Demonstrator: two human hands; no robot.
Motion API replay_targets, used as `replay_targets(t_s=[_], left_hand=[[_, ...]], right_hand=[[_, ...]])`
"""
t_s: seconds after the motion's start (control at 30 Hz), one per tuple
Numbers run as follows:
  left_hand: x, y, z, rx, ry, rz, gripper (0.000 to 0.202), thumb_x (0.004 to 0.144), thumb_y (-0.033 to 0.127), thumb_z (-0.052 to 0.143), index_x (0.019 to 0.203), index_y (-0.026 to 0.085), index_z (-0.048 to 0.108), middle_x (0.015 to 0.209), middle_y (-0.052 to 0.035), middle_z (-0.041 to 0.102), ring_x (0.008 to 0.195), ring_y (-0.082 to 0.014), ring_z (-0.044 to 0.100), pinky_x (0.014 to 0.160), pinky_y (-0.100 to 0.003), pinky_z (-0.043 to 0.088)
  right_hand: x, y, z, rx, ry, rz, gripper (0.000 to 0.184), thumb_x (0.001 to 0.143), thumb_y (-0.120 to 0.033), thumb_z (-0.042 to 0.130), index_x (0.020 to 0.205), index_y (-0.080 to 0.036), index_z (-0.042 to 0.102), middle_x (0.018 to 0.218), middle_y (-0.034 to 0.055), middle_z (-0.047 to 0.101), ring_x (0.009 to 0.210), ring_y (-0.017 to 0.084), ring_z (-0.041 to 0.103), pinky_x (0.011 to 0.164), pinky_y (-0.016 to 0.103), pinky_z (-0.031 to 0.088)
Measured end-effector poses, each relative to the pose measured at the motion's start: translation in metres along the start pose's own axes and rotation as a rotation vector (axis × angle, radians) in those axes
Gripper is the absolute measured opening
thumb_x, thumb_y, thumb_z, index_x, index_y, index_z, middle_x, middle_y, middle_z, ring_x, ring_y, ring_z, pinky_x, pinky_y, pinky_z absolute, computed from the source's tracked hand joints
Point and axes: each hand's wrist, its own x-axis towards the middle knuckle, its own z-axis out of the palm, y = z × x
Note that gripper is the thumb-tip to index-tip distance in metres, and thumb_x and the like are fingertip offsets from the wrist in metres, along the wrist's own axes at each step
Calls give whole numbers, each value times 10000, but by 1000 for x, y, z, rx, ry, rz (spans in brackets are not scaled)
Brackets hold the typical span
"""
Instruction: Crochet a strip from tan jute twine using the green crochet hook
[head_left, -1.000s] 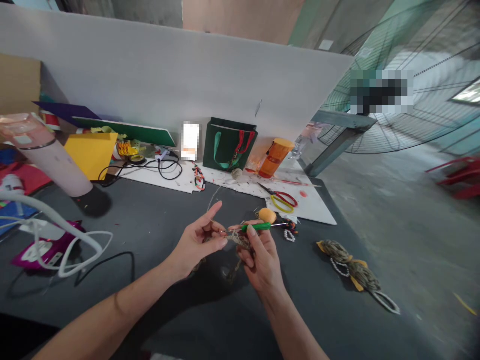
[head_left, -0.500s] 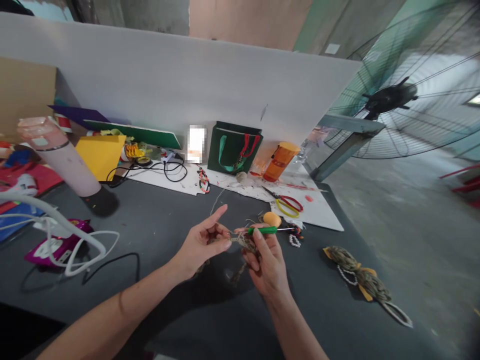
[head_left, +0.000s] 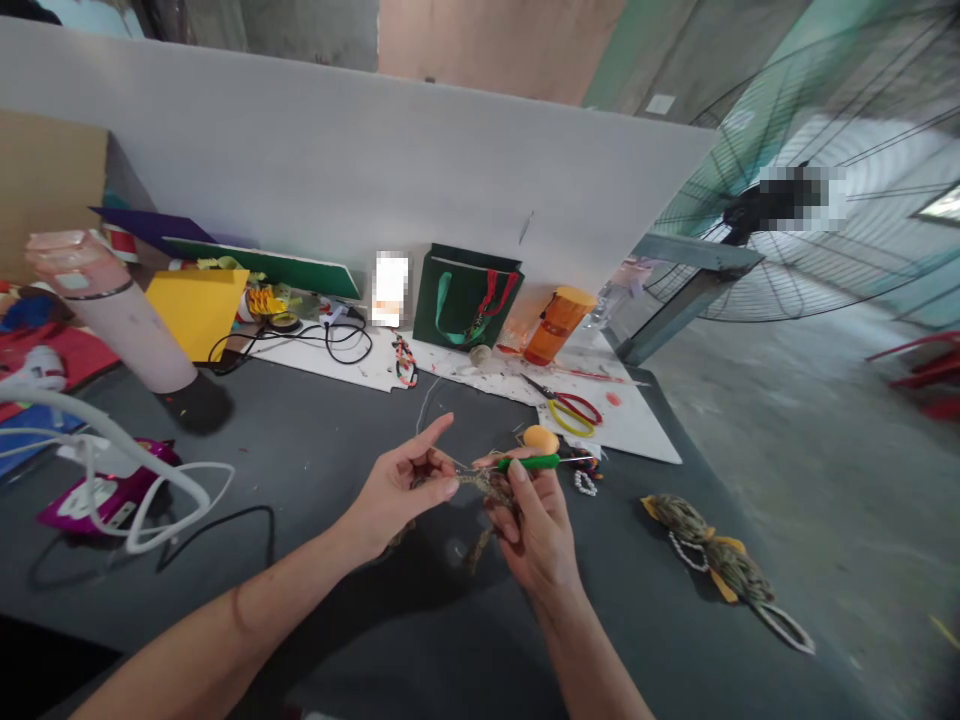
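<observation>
My left hand point(head_left: 412, 492) pinches one end of a knotted brown-green cord piece point(head_left: 478, 482) between thumb and fingers, its index finger stretched upward. A thin pale thread point(head_left: 422, 410) runs up from that hand across the table. My right hand point(head_left: 536, 515) is closed around the cord piece's other side. The same hand also holds a slim tool with a green handle point(head_left: 534, 462), its thin metal shaft pointing right; the kind of tip is too small to tell. A loose cord end point(head_left: 477, 548) hangs below, between the hands. Some of the cord is hidden by my fingers.
Beyond my hands are scissors point(head_left: 566, 407), an orange egg-shaped object point(head_left: 541, 438), an orange bottle point(head_left: 557, 328) and a dark green bag point(head_left: 465, 300). Bundled cord point(head_left: 709, 548) lies right. A purple glue gun point(head_left: 109, 490), white cable point(head_left: 169, 470) and pink bottle point(head_left: 135, 320) are left.
The green-handled tool has shifted slightly to the right in my right hand. Both hands keep hold of the cord piece in nearly the same place, and the camera view has turned a little.
</observation>
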Motion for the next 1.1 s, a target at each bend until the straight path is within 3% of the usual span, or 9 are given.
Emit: replay_targets(t_s=[0.3, 0.6, 0.9, 1.0, 1.1], left_hand=[[-1, 3, -2, 25, 3, -15, 739, 716, 231, 838, 1414, 201, 596, 815, 4, 624, 767, -123, 522, 751, -279, 442], [0, 6, 1, 83, 34, -3, 762, 713, 207, 812, 1435, 175, 570, 791, 10, 625, 767, -130, 531, 774, -285, 443], [2, 2, 1, 255, 118, 53, 732, 687, 158, 775, 1400, 180, 610, 764, 1, 673, 726, -142, 568, 764, -298, 479], [2, 0, 0, 345, 129, 115, 724, 698, 146, 746, 1408, 173, 601, 781, -6, 699, 743, -152, 599, 781, -301, 496], [1, 0, -1, 390, 139, 154, 719, 719, 160, 726, 1424, 159, 580, 783, -11, 716, 742, -156, 617, 781, -299, 506]], right_hand=[[1, -2, -8, -178, -79, -155, 332, 808, -480, 790, 859, -231, 576, 759, 4, 718, 420, 50, 443, 293, 93, 314], [-4, -6, -13, -349, -163, -306, 194, 938, -395, 668, 892, -233, 572, 840, 19, 744, 376, 34, 408, 326, 144, 347], [-9, -4, -14, -477, -194, -458, 87, 968, -326, 624, 924, -250, 630, 916, 35, 743, 394, 62, 416, 383, 213, 374], [-7, -3, -16, -573, -277, -563, 59, 978, -236, 589, 961, -266, 638, 935, 41, 746, 493, 108, 552, 458, 244, 453], [-4, -2, -18, -681, -327, -696, 164, 964, -139, 565, 1004, -283, 634, 943, 47, 755, 756, 187, 704, 625, 314, 560]])
